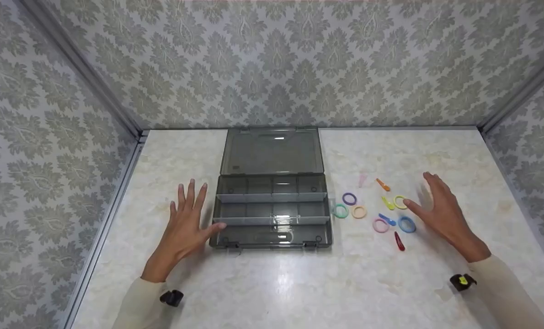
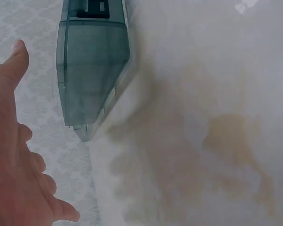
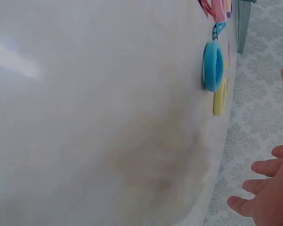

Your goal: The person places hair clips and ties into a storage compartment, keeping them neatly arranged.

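In the head view a translucent grey compartment box (image 1: pixel 272 234) lies with its lid (image 1: pixel 272 153) laid back. My left hand (image 1: pixel 185 230) is spread at the box's left side, thumb near its edge; whether it touches is unclear. In the left wrist view that hand (image 2: pixel 14 155) appears beside the box's end (image 2: pixel 94 66). My right hand (image 1: pixel 443 212), fingers extended and holding nothing, hovers right of several hair ties, including a blue hair tie (image 1: pixel 407 224) and a yellow hair tie (image 1: pixel 400 202). Among them lie snap hair clips: orange (image 1: pixel 383 184), blue (image 1: pixel 387 220) and red (image 1: pixel 399 241).
Purple (image 1: pixel 349 198), green (image 1: pixel 341 211), peach (image 1: pixel 359 211) and pink (image 1: pixel 381 225) hair ties lie right of the box. A pale pink clip (image 1: pixel 362 179) and a yellow-green clip (image 1: pixel 387 203) lie there too. Patterned walls (image 1: pixel 276 64) border the marbled table (image 1: pixel 272 288).
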Available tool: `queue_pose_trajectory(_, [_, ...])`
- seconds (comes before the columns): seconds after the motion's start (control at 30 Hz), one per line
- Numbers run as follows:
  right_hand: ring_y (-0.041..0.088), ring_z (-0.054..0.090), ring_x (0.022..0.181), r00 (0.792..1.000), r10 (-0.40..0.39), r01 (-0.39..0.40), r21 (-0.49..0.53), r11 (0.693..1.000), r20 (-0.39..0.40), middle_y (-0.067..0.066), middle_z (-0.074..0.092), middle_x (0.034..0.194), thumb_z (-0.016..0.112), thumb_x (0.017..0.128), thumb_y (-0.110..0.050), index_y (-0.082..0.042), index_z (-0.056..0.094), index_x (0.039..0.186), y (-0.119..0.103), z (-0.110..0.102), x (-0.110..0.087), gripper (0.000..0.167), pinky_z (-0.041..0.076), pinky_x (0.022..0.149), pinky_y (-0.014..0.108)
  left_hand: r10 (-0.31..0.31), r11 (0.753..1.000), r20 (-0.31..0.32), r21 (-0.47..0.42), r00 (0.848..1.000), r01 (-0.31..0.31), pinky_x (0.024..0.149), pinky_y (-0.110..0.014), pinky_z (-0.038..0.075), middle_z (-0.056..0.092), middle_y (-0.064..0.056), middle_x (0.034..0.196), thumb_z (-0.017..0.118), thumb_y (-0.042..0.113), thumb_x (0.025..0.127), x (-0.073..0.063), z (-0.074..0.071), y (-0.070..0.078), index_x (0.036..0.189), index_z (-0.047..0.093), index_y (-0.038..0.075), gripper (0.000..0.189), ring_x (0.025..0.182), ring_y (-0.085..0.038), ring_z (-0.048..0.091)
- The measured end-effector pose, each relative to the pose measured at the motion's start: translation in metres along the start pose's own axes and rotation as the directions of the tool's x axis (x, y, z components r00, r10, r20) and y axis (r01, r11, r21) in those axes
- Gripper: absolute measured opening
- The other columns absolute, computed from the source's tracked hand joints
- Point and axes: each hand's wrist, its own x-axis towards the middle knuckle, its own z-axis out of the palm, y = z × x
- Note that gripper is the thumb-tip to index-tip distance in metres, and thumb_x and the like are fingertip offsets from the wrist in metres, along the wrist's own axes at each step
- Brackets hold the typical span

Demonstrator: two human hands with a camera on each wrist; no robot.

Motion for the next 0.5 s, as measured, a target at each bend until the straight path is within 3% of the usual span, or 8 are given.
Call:
queue_pose_trajectory(0.23, [0.058,0.029,0.157,0.998,0.065,-0.064,0.025,0.998,-0.017,0.036,0.031,0.17,0.077,0.105,-0.044,0.001,0.03,0.171,-0.003,0.011,0.002,0.093,0.028,0.124,0.08,-0.029,0.993,-0.027,-0.118,0.999,0.026,0.128,-0.083,0.008,-0.004,-0.019,0.185,0.078,0.061,0.097,-0.009,0.013,0.003,0.179,0.008,0.019,0.116,0.168,-0.049,-0.008])
queue_pose_trajectory(0.5, [0.058,0.032,0.156,0.997,0.066,-0.062,0.111,0.992,-0.036,0.036,0.037,0.168,0.079,0.105,-0.033,0.004,0.039,0.166,-0.003,0.025,0.001,0.082,0.03,0.124,0.079,-0.032,0.977,-0.051,-0.213,0.998,0.021,0.131,-0.079,0.006,-0.002,-0.02,0.184,0.08,0.057,0.098,-0.019,0.027,0.01,0.179,0.008,0.014,0.116,0.169,-0.049,-0.002])
